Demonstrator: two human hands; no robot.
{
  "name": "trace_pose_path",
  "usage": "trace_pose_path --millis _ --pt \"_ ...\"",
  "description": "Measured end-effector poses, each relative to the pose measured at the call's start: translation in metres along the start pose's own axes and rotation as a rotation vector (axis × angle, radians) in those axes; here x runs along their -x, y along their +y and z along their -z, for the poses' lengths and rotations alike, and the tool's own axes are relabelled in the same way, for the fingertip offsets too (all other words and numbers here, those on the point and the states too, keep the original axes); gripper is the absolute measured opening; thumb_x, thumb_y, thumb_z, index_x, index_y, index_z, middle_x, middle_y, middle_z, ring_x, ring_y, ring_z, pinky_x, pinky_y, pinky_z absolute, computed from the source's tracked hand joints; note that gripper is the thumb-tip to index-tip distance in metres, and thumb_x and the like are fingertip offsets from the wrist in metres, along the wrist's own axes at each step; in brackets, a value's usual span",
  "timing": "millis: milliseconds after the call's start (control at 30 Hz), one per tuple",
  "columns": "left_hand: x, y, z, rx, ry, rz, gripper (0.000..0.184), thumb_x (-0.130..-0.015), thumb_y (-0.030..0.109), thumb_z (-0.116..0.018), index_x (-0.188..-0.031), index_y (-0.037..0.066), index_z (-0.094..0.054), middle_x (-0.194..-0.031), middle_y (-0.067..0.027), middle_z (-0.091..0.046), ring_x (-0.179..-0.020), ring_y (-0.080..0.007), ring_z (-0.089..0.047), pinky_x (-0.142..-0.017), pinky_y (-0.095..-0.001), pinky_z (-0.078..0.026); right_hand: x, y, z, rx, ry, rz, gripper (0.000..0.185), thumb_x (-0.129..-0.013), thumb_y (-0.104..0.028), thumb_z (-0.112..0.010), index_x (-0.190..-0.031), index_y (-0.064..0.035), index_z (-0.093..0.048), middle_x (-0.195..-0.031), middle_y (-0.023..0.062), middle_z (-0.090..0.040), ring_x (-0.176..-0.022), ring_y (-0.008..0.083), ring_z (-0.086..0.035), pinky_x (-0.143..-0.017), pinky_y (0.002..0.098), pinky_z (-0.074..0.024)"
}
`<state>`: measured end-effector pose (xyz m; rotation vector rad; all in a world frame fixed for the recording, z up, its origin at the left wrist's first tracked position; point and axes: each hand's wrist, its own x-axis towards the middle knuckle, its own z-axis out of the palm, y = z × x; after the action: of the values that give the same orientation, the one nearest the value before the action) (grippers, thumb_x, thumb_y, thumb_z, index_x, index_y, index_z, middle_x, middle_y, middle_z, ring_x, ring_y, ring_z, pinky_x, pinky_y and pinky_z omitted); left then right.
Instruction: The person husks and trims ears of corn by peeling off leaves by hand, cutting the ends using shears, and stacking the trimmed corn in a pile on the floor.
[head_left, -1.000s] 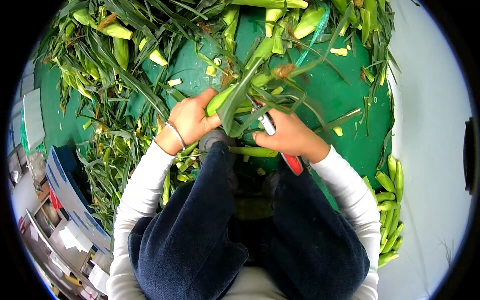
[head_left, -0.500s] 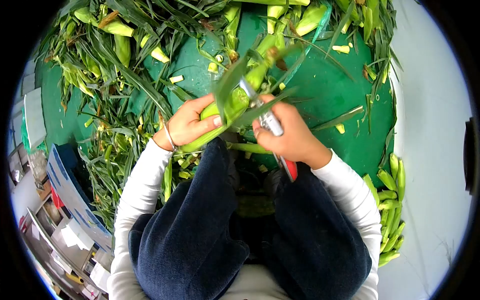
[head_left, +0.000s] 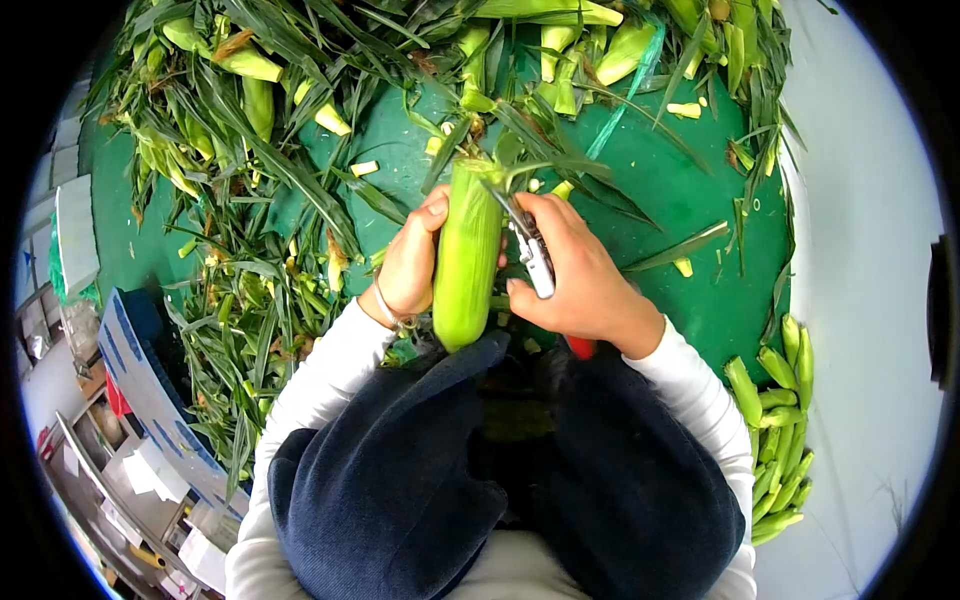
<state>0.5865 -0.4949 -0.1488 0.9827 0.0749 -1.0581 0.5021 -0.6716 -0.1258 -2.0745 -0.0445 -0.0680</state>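
Note:
An ear of corn in its green husk (head_left: 464, 262) is held lengthwise above my knees, its rounded end toward me. My left hand (head_left: 405, 262) is wrapped round its left side, with part of the fingers hidden behind it. Pruning shears (head_left: 537, 262) with silver metal and a red handle end are gripped in my right hand (head_left: 585, 272). Their blades lie against the right side of the ear near its far end, where long leaves (head_left: 545, 150) spread out. Whether the blades are closed on anything is unclear.
Husked corn and leaves (head_left: 280, 130) are heaped across the far side and left of the green surface (head_left: 720, 255). Cut stem pieces (head_left: 364, 168) lie scattered there. At the right edge, several trimmed ears (head_left: 780, 440) are piled. A blue-and-white panel (head_left: 150, 390) stands at left.
The ear has swung from a slant to lengthwise, and its far end now faces away from me. My left hand has turned with it. The shears now rest at the ear's far end.

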Motion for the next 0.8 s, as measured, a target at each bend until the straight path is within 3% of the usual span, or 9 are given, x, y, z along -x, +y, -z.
trace_pose_path --millis 133,233,300,467,500,567,633,733,800 --pt "0.001 -0.005 -0.006 0.039 -0.065 0.087 0.052 -0.096 0.047 -0.031 -0.121 0.005 -0.047 -0.099 -0.0145 -0.059 -0.081 -0.022 -0.061 -0.071 -0.0348 -0.053 0.002 -0.003 -0.004 -0.03 -0.008 -0.083 0.052 -0.07 -0.014 -0.065 -0.115 0.0028 -0.045 -0.089 0.0192 -0.057 -0.078 0.0326 -0.06 -0.068 0.0391 -0.0482" --pt "0.009 -0.008 -0.015 -0.097 -0.053 0.198 0.061 -0.096 0.055 -0.027 -0.119 0.004 -0.05 -0.088 -0.0127 -0.062 -0.067 -0.0211 -0.062 -0.061 -0.0321 -0.053 -0.006 -0.009 0.01 -0.355 0.076 -0.405 0.044 -0.073 -0.011 -0.064 -0.111 0.001 -0.047 -0.078 0.0103 -0.058 -0.067 0.0199 -0.059 -0.061 0.0315 -0.0475" --pt "0.004 -0.007 -0.012 -0.355 0.077 0.028 0.063 -0.097 0.054 -0.021 -0.117 0.002 -0.049 -0.086 -0.0143 -0.063 -0.076 -0.0234 -0.064 -0.069 -0.0349 -0.053 -0.014 -0.006 0.026 -0.69 0.187 -0.585 0.041 -0.077 -0.011 -0.068 -0.111 -0.0014 -0.047 -0.079 0.0003 -0.055 -0.068 0.0106 -0.055 -0.062 0.0238 -0.0464" --pt "-0.014 0.002 -0.008 -0.116 0.27 -0.278 0.047 -0.098 0.046 -0.037 -0.117 0.004 -0.049 -0.107 -0.0122 -0.059 -0.099 -0.0227 -0.057 -0.09 -0.0393 -0.045 0.001 0.02 -0.014 -0.284 0.051 -0.306 0.076 -0.063 -0.043 -0.083 -0.113 -0.0023 -0.042 -0.091 0.0115 -0.054 -0.083 0.0218 -0.057 -0.071 0.035 -0.047" --pt "-0.016 -0.004 -0.016 -0.161 0.279 -0.302 0.045 -0.097 0.043 -0.041 -0.118 0.004 -0.048 -0.111 -0.011 -0.057 -0.103 -0.0223 -0.055 -0.094 -0.0397 -0.043 0.003 0.023 -0.025 -0.303 0.072 -0.298 0.076 -0.062 -0.039 -0.084 -0.114 -0.0021 -0.042 -0.092 0.013 -0.055 -0.081 0.0227 -0.058 -0.07 0.0353 -0.047" --pt "-0.009 0.004 -0.033 -0.246 0.239 -0.213 0.038 -0.095 0.037 -0.051 -0.11 0.003 -0.047 -0.105 -0.0045 -0.053 -0.095 -0.012 -0.049 -0.084 -0.0285 -0.042 0.003 0.028 -0.021 -0.299 0.12 -0.337 0.076 -0.062 -0.034 -0.084 -0.115 -0.0012 -0.041 -0.092 0.014 -0.055 -0.08 0.0241 -0.058 -0.071 0.0368 -0.0471" --pt "-0.008 0.019 -0.019 -0.465 0.348 -0.138 0.043 -0.093 0.042 -0.053 -0.108 0.002 -0.049 -0.103 -0.0057 -0.055 -0.094 -0.0124 -0.052 -0.082 -0.0296 -0.045 0.009 0.033 -0.021 -0.254 0.189 -0.31 0.074 -0.063 -0.028 -0.082 -0.117 -0.0001 -0.041 -0.095 0.0158 -0.055 -0.084 0.0282 -0.058 -0.074 0.0393 -0.0468" --pt "-0.008 0.042 -0.003 -0.433 0.151 0.081 0.052 -0.093 0.051 -0.044 -0.075 0.004 -0.055 -0.065 -0.0091 -0.059 -0.064 -0.0215 -0.062 -0.065 -0.0315 -0.051 0.019 0.038 -0.016 0.028 0.226 -0.195 0.074 -0.063 -0.023 -0.081 -0.12 0.0004 -0.04 -0.102 0.0188 -0.053 -0.092 0.0355 -0.054 -0.078 0.0419 -0.0449" --pt "-0.007 0.053 -0.018 -0.475 0.098 0.217 0.057 -0.093 0.053 -0.044 -0.066 0.004 -0.054 -0.058 -0.0106 -0.059 -0.055 -0.0221 -0.062 -0.056 -0.0288 -0.051 0.017 0.038 -0.016 0.172 0.261 -0.041 0.072 -0.066 -0.02 -0.081 -0.12 0.0003 -0.039 -0.102 0.016 -0.053 -0.089 0.0288 -0.056 -0.078 0.0371 -0.0463"
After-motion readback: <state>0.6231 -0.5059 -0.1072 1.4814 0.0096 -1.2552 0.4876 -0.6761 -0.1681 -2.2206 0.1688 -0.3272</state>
